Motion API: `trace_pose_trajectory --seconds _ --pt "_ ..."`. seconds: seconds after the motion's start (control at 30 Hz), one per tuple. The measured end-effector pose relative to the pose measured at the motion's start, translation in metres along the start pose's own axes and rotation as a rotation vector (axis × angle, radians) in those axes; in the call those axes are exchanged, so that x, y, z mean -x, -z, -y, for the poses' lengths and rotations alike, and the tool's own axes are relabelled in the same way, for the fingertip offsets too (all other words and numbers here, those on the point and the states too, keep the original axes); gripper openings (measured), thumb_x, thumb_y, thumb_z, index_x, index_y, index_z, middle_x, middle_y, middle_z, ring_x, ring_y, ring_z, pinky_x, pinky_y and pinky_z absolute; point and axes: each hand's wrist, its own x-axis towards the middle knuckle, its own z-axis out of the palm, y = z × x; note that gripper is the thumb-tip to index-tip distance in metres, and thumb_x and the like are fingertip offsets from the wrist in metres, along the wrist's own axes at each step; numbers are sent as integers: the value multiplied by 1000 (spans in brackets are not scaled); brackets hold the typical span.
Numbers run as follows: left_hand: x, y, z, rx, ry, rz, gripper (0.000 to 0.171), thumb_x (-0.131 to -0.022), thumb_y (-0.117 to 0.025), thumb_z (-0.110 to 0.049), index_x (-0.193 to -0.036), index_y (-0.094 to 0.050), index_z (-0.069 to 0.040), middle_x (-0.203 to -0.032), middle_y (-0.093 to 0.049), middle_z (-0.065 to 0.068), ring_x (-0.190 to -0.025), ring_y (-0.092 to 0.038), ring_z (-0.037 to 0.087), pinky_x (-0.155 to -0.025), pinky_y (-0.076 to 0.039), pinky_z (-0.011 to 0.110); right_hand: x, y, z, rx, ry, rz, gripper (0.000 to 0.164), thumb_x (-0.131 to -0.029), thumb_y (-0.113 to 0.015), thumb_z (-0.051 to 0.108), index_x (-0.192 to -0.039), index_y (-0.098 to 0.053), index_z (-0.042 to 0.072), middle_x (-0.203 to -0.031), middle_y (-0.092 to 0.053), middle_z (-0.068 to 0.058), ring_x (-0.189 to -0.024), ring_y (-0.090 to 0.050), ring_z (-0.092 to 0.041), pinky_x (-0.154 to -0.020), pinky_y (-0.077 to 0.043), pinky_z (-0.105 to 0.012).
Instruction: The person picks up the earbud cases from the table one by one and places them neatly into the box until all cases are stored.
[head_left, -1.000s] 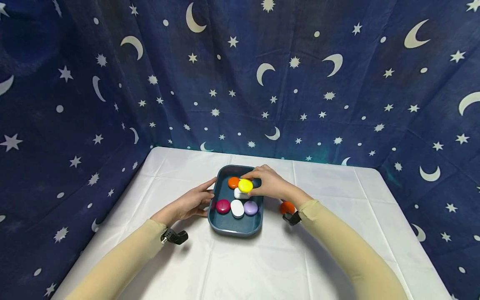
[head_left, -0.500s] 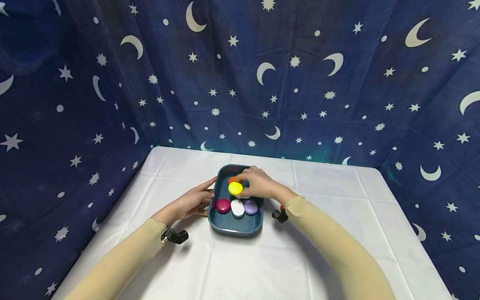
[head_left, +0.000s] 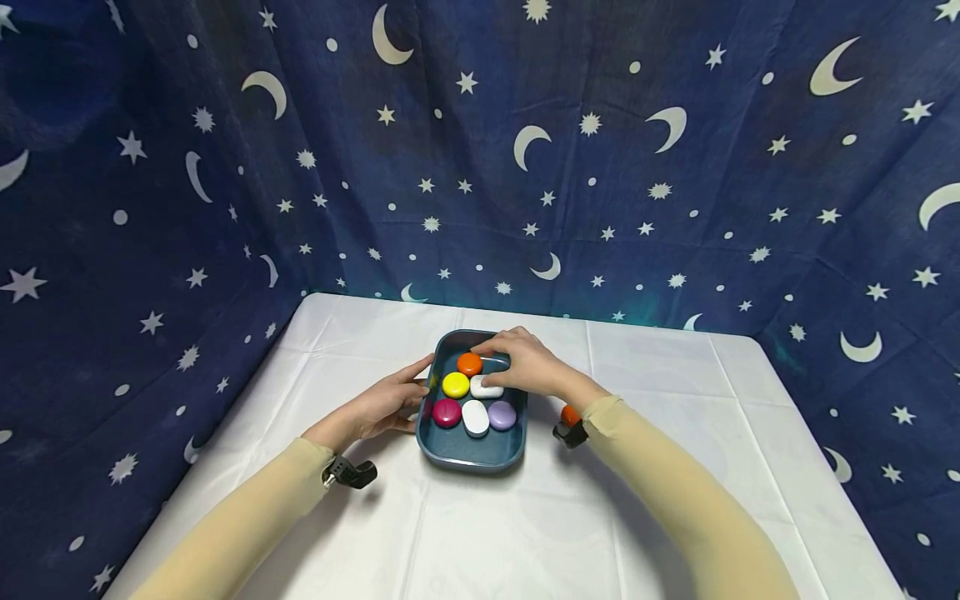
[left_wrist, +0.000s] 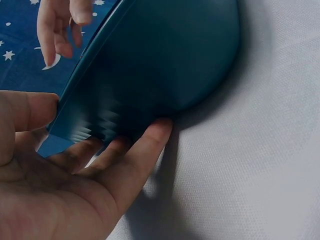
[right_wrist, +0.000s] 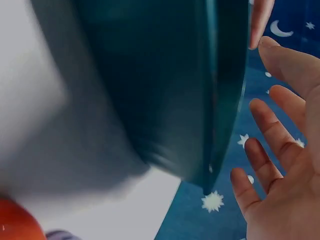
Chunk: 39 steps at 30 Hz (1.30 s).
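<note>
A dark teal tray (head_left: 468,456) stands on the white-covered table. Inside it lie glossy rounded pieces: an orange disc (head_left: 469,364), a yellow disc (head_left: 455,385), a white capsule-shaped piece (head_left: 489,390), a crimson disc (head_left: 447,413), a white oval (head_left: 475,418) and a lilac disc (head_left: 502,415). My left hand (head_left: 382,404) steadies the tray's left side, nearly straight fingers (left_wrist: 150,145) against the outer wall and thumb at the rim. Over the tray's far right part is my right hand (head_left: 528,364), fingers spread and nothing between them; its thumb overlaps the white capsule-shaped piece in the head view.
Another orange disc (head_left: 570,415) lies on the table right of the tray, partly behind the right wrist's black camera mount (head_left: 572,434). Dark blue cloth (head_left: 480,167) with moons and stars hangs behind and at both sides of the table.
My right hand has carried the yellow disc leftward and let it go in the tray, left of the white capsule-shaped piece. It has then drawn back slightly right. My left hand stays put.
</note>
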Motion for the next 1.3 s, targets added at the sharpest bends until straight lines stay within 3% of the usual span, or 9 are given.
trace_pose_trajectory --seconds 0.13,0.27,0.87,1.3 --pt "0 0 0 1 -3 3 67 -105 -49 -14 -163 -26 -38 -162 -26 20 -120 -58 32 -82 -58 50 10 11 -3 -17 12 -39 56 -87 -82 38 -139 -66 25 -127 -65 -4 -119 -44 -21 -104 -37 -48" --pt "1 0 0 7 -4 6 67 -105 -48 -13 -163 -26 -38 -162 -25 20 -120 -59 32 -82 -58 50 19 20 -6 -16 10 -78 56 -86 -83 39 -139 -66 27 -130 -63 2 -123 -43 -21 -106 -38 -49" --pt "3 0 -1 -3 0 8 68 -104 -49 -14 -163 -26 -37 -163 -26 19 -127 -55 36 -85 -57 51 66 46 -44 -93 -85 -160 58 -88 -82 37 -142 -62 31 -146 -54 3 -140 -33 -26 -112 -31 -56" --pt "2 0 -1 -7 -4 15 67 -104 -49 -13 -163 -26 -38 -163 -25 20 -125 -56 34 -84 -57 50 85 45 -73 -104 -164 -172 58 -88 -81 28 -143 -62 24 -135 -62 -3 -132 -40 -27 -110 -34 -55"
